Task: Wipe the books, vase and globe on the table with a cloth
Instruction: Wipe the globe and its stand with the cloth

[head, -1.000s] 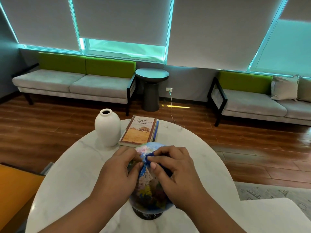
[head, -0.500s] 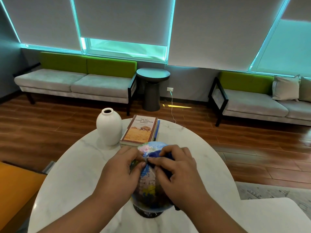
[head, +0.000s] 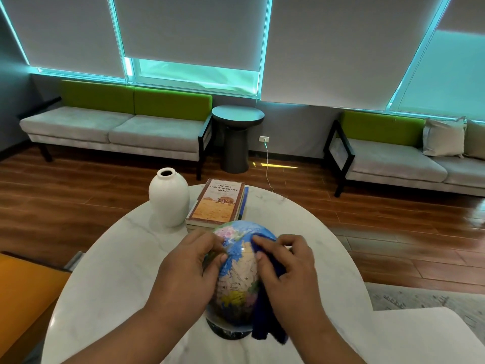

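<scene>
Head view: both grips have moved apart on the globe (head: 240, 261). A second ago they met at its top, with the cloth (head: 265, 324) pinched between them. Now the right grip (head: 286, 269) has slid onto the globe's right side. Its fingers are curled on the dark blue cloth and press it on the ball. The cloth's end hangs down by the globe's black foot. The left grip (head: 183, 271) is curled round the globe's left side and holds it steady. More of the map shows between them now.

The globe stands close to the near edge of the counter (head: 118, 258), about the middle. The vase (head: 168, 198) and the books (head: 217, 203) sit side by side at the far edge and have not moved.

I think the top of the globe is wiped and the right side is being done. The left side and the back may need the cloth next. I cannot tell if the vase and books are clean yet.
</scene>
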`<action>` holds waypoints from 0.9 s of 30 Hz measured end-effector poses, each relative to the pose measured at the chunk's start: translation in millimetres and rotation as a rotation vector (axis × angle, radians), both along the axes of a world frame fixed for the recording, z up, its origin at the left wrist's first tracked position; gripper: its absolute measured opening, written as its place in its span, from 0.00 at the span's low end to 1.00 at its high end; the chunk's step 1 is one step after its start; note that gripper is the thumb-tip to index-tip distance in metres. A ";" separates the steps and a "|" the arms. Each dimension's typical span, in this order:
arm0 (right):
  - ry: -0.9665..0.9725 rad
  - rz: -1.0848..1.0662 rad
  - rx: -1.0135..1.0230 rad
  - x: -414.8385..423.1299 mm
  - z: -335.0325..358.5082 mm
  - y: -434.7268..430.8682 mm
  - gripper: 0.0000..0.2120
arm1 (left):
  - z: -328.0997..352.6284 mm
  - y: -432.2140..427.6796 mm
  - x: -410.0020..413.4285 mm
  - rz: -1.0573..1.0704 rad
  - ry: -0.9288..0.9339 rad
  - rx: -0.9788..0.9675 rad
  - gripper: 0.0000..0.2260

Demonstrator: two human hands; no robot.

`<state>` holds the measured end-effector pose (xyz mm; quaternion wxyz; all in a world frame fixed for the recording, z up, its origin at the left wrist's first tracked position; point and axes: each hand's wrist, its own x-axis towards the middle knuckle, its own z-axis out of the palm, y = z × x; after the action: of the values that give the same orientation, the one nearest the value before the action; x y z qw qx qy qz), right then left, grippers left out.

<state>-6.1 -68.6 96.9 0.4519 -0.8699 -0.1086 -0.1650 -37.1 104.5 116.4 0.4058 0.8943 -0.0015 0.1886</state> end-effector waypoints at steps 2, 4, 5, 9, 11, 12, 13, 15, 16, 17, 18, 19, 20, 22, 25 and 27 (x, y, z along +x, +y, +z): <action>0.201 -0.055 0.287 13.6 -3.7 -8.2 0.14 | 0.4 0.2 -0.7 0.006 0.010 0.001 0.09; 0.432 -0.068 0.581 24.0 -3.8 -15.1 0.13 | 0.0 0.3 -1.7 0.006 0.012 0.012 0.09; 0.505 -0.065 0.658 25.9 -3.4 -16.7 0.12 | 0.1 0.0 -2.4 0.005 0.011 0.019 0.10; 0.303 -0.050 0.458 8.9 0.1 -8.9 0.11 | -0.1 -2.0 -2.1 0.006 -0.005 0.018 0.10; 0.138 0.048 0.241 -8.3 4.0 0.2 0.13 | -0.9 -2.2 -1.7 0.009 -0.004 0.020 0.09; 0.074 0.108 0.090 -15.2 4.1 4.8 0.13 | -1.4 -2.1 -1.4 0.010 -0.011 0.030 0.08; 0.016 0.155 -0.062 -21.0 2.9 8.9 0.13 | -1.9 -1.7 -1.1 0.008 -0.019 0.041 0.08; -0.078 0.178 -0.194 -23.9 0.0 11.3 0.14 | -2.6 -1.6 -0.1 0.004 -0.024 0.047 0.08; -0.090 0.147 -0.144 -21.2 -1.4 9.4 0.14 | -2.5 -1.8 0.3 0.005 -0.020 0.043 0.07; -0.085 0.102 -0.033 -16.5 -3.4 6.3 0.13 | -1.9 -2.4 0.6 0.011 -0.013 0.034 0.06; -0.051 0.058 0.100 -10.4 -4.9 3.3 0.12 | -1.3 -2.8 0.5 0.018 -0.004 0.024 0.06; 0.019 0.018 0.262 -2.8 -6.5 1.0 0.13 | -0.9 -3.0 0.4 0.026 0.004 0.015 0.06; 0.123 -0.004 0.449 5.3 -7.5 -0.5 0.14 | -0.7 -2.9 0.4 0.033 0.005 0.011 0.06; 0.332 -0.034 0.693 18.4 -7.2 -1.2 0.13 | -0.6 -2.1 0.6 0.043 0.003 0.014 0.06; 0.212 -0.003 0.461 12.3 -6.1 3.0 0.12 | -0.3 -1.4 1.0 0.062 0.007 0.008 0.05; -0.012 0.079 0.149 -3.9 -4.5 8.3 0.10 | -0.9 -0.7 2.0 0.069 0.008 0.018 0.06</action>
<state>-10.0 -60.2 92.4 0.5209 -0.8279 -0.1328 -0.1601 -35.1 103.8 115.6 0.3912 0.8981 0.0290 0.1989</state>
